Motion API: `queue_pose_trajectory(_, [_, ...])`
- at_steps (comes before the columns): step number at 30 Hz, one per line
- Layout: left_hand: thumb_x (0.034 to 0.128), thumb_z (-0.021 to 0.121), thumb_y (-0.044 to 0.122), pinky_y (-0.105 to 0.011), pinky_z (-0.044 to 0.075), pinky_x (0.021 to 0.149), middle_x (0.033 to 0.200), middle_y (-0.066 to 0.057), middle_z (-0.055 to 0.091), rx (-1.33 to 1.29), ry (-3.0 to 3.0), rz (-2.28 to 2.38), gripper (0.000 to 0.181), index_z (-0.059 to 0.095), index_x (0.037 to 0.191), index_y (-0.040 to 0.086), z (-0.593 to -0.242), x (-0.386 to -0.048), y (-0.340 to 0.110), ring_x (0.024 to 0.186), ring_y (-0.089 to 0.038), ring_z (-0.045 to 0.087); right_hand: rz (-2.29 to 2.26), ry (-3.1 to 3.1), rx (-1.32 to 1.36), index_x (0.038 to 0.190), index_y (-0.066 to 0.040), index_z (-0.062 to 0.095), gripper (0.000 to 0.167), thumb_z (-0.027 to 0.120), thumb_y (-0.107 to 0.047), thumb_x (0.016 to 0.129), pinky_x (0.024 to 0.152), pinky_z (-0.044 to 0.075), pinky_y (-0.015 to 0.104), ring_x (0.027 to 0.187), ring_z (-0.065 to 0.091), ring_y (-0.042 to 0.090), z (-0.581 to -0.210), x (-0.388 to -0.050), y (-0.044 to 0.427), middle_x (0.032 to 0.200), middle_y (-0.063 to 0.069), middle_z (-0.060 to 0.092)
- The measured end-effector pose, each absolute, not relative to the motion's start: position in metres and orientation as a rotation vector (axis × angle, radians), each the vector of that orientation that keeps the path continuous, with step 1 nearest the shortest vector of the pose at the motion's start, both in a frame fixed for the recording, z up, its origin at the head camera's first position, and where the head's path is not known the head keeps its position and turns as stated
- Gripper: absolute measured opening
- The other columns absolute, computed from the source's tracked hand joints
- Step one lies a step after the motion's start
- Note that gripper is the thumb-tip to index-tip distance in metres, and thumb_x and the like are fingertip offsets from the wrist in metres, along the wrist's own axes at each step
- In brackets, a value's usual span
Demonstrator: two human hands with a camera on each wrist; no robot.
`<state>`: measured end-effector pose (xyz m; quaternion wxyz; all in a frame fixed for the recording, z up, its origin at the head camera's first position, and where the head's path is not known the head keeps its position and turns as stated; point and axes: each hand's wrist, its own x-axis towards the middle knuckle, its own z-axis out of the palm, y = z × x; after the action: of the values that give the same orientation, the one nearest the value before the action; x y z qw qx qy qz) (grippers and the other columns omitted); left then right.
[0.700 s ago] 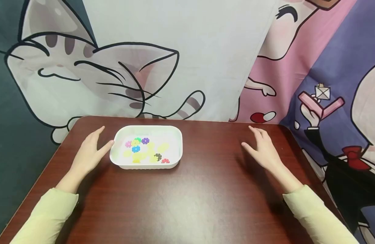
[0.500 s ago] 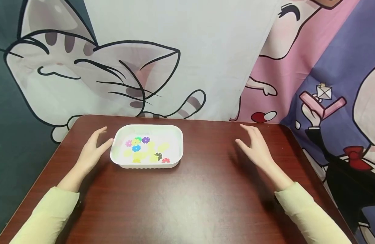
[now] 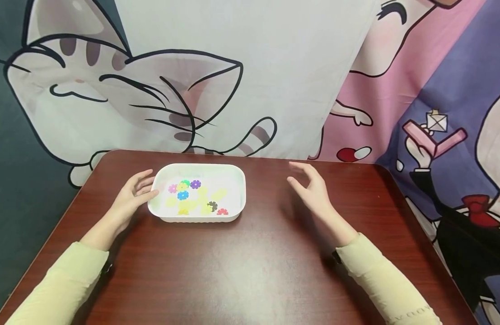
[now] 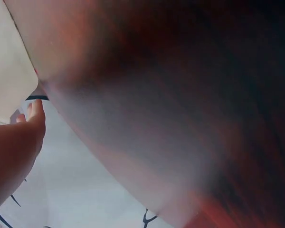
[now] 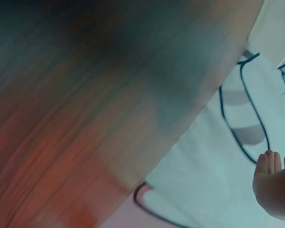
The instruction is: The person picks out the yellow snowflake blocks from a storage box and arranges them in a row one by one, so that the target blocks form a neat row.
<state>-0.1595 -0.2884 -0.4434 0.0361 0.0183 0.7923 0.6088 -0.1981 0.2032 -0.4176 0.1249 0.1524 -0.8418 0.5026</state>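
A white plastic tray [image 3: 197, 217] with rounded corners stands on the brown table towards its far side. Small flower-shaped plastic discs lie in it: a purple one [image 3: 195, 184], a blue one [image 3: 182, 195], a red one [image 3: 222, 211] and several more, many of them yellow. At the tray's left end is my left hand [image 3: 129, 196], thumb over the rim and fingers beside the outer wall; whether it touches I cannot tell. My right hand [image 3: 312, 192] hovers to the right of the tray, apart from it, holding nothing, its fingers loosely bent.
The brown wooden table [image 3: 217, 275] reaches towards me and out to both sides. Right behind its far edge hangs a cloth backdrop [image 3: 290, 81] printed with a cartoon cat and other figures. Part of the tray's side [image 4: 12, 61] shows in the left wrist view.
My right hand has moved left, closer to the tray. The left hand has shifted slightly right, its thumb now over the tray's rim. The tray stays in its place on the table.
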Motion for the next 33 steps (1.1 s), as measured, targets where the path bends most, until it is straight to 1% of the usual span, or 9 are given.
queue_pose_trajectory(2, [0.1034, 0.068, 0.01, -0.004, 0.047, 0.09, 0.132, 0.019, 0.052, 0.043, 2.382, 1.899, 0.077, 0.023, 0.165, -0.001, -0.445, -0.16, -0.29, 0.108, 0.014, 0.059, 1.558, -2.424, 0.447, 0.138, -0.001, 0.066, 0.043, 0.076, 0.0, 0.096, 0.112, 0.049, 0.055, 0.128, 0.062, 0.042, -0.417, -0.199, 0.193, 0.138, 0.021, 0.068])
queue_pose_trajectory(3, [0.1032, 0.068, 0.01, -0.004, 0.047, 0.09, 0.132, 0.019, 0.052, 0.037, 2.362, 1.904, 0.078, 0.023, 0.166, -0.001, -0.445, -0.16, -0.29, 0.107, 0.014, 0.06, 1.594, -2.411, 0.452, 0.137, 0.0, 0.067, 0.042, 0.076, 0.0, 0.096, 0.111, 0.049, 0.055, 0.128, 0.063, 0.043, -0.417, -0.199, 0.188, 0.137, 0.022, 0.069])
queue_pose_trajectory(5, [0.1031, 0.068, 0.01, -0.004, 0.048, 0.09, 0.136, 0.013, 0.053, 0.026, 2.342, 1.895, 0.079, 0.022, 0.166, 0.0, -0.446, -0.161, -0.291, 0.108, 0.014, 0.059, 1.643, -2.393, 0.467, 0.135, 0.001, 0.068, 0.041, 0.076, 0.001, 0.095, 0.111, 0.05, 0.056, 0.126, 0.064, 0.043, -0.417, -0.199, 0.178, 0.135, 0.022, 0.07])
queue_pose_trajectory(8, [0.1035, 0.067, 0.009, -0.004, 0.049, 0.091, 0.146, -0.004, 0.05, 0.011, 2.323, 1.877, 0.078, 0.022, 0.166, -0.001, -0.448, -0.163, -0.291, 0.108, 0.015, 0.058, 1.679, -2.374, 0.514, 0.131, 0.003, 0.069, 0.038, 0.076, 0.003, 0.094, 0.11, 0.052, 0.055, 0.124, 0.067, 0.044, -0.417, -0.2, 0.165, 0.132, 0.022, 0.072])
queue_pose_trajectory(10, [0.1035, 0.067, 0.009, -0.004, 0.049, 0.091, 0.148, -0.009, 0.047, 0.004, 2.302, 1.882, 0.077, 0.022, 0.166, -0.002, -0.448, -0.164, -0.291, 0.109, 0.015, 0.057, 1.691, -2.372, 0.551, 0.13, 0.003, 0.07, 0.037, 0.076, 0.004, 0.094, 0.109, 0.054, 0.053, 0.122, 0.068, 0.044, -0.416, -0.201, 0.157, 0.129, 0.023, 0.073])
queue_pose_trajectory(16, [0.1024, 0.065, 0.001, -0.008, 0.053, 0.091, 0.13, 0.015, 0.055, 0.011, 2.084, 2.094, 0.064, 0.035, 0.158, 0.007, -0.454, -0.164, -0.292, 0.111, 0.01, 0.06, 1.819, -2.383, 0.637, 0.128, 0.005, 0.07, 0.034, 0.075, 0.005, 0.094, 0.109, 0.054, 0.055, 0.12, 0.069, 0.043, -0.414, -0.201, 0.132, 0.126, 0.03, 0.072])
queue_pose_trajectory(21, [0.1031, 0.063, -0.001, -0.009, 0.053, 0.094, 0.129, 0.016, 0.056, 0.028, 1.958, 2.185, 0.053, 0.042, 0.148, 0.018, -0.459, -0.164, -0.297, 0.115, 0.008, 0.059, 1.955, -2.4, 0.695, 0.126, 0.009, 0.069, 0.031, 0.071, 0.007, 0.095, 0.105, 0.059, 0.039, 0.116, 0.07, 0.047, -0.413, -0.202, 0.108, 0.125, 0.033, 0.071])
queue_pose_trajectory(25, [0.1045, 0.061, 0.002, -0.01, 0.052, 0.096, 0.136, 0.016, 0.051, 0.044, 1.928, 2.174, 0.057, 0.037, 0.154, 0.018, -0.462, -0.163, -0.3, 0.12, 0.008, 0.056, 1.967, -2.473, 0.733, 0.123, 0.009, 0.071, 0.027, 0.07, 0.006, 0.096, 0.098, 0.061, 0.029, 0.109, 0.074, 0.037, -0.413, -0.204, 0.091, 0.121, 0.03, 0.073])
queue_pose_trajectory(33, [0.1061, 0.057, 0.004, -0.011, 0.047, 0.101, 0.149, 0.01, 0.042, 0.089, 1.882, 2.185, 0.061, 0.032, 0.16, 0.018, -0.468, -0.162, -0.3, 0.128, 0.007, 0.05, 1.961, -2.623, 0.896, 0.119, 0.008, 0.074, 0.024, 0.074, 0.003, 0.095, 0.09, 0.062, 0.025, 0.099, 0.076, 0.018, -0.416, -0.211, 0.069, 0.117, 0.029, 0.075])
